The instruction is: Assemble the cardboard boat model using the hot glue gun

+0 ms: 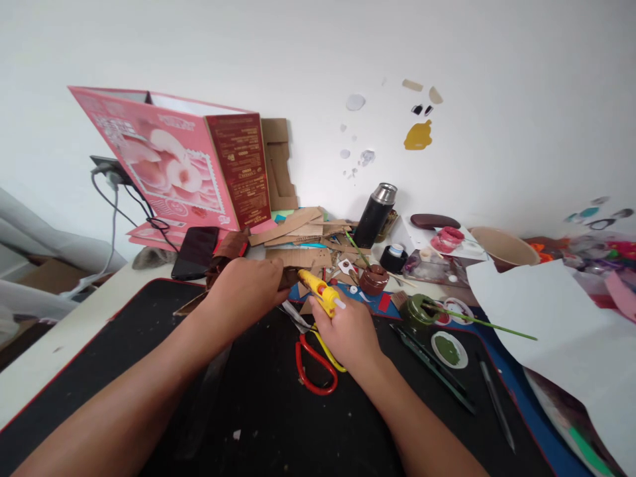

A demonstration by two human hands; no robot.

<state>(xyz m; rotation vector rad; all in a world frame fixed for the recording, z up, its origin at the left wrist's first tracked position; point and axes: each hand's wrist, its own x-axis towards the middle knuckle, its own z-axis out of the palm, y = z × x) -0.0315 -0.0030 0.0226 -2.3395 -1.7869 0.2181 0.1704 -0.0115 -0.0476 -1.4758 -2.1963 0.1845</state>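
1. Basically, right hand [348, 324] has its fingers wrapped round a yellow glue gun [324, 293]; trigger finger not clear.
2. Gun sits above the black mat [263, 417], just over the scissors [318, 391], nozzle angled towards the left hand [252, 281]. Contact at the tip: can't tell.
3. Left fingers closed on a dark brown cardboard piece [289, 279], its near end at the nozzle. More brown card [229, 246] shows behind that hand; same piece or not, can't tell.
4. Gun handling: probably light, hard plastic, fairly rigid; best held by the handle, keeping skin off the nozzle, which may be hot.
5. Card handling: likely very light, stiffish but easy to crease, not slippery; best pinched along the edges, well back from the tip.
6. Nearby: cardboard strips [293, 228] beyond the hands, phone [195, 253] to the left.
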